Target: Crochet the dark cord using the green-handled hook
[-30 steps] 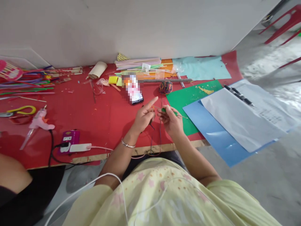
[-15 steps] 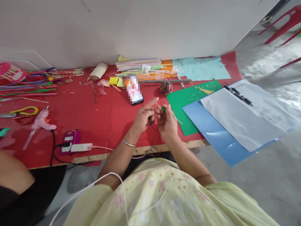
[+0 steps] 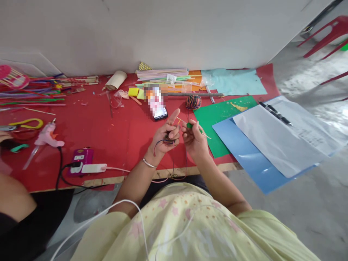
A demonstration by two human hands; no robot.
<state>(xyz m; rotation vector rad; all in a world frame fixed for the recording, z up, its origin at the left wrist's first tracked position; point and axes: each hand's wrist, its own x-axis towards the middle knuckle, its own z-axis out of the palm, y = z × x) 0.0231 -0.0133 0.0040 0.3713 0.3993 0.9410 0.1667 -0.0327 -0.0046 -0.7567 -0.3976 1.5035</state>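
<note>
My right hand (image 3: 194, 142) grips a crochet hook (image 3: 189, 125) with a green handle; its thin tip points left toward my other hand. My left hand (image 3: 163, 137) is closed on dark multicoloured yarn (image 3: 158, 142), with the index finger raised and an orange strand near the hook tip. Whatever crocheted piece sits between those fingers is too small to make out. Strands hang down past the table edge toward my lap. Just beyond my hands lies a multicoloured yarn ball (image 3: 193, 102), a strand running from it toward me.
A phone (image 3: 161, 114) lies beyond my left hand. Rightward are a green sheet (image 3: 214, 127) and a blue folder (image 3: 252, 163) with papers and pens. Leftward are a pink glue gun (image 3: 47, 136), a purple power adapter (image 3: 83, 157) and yellow-handled scissors (image 3: 32, 123). Another person's hand (image 3: 4, 136) shows far left.
My left hand has turned and shifted slightly, showing more yarn looped at its palm, its index finger pointing more upward. Another person's hand has come in at the far left.
</note>
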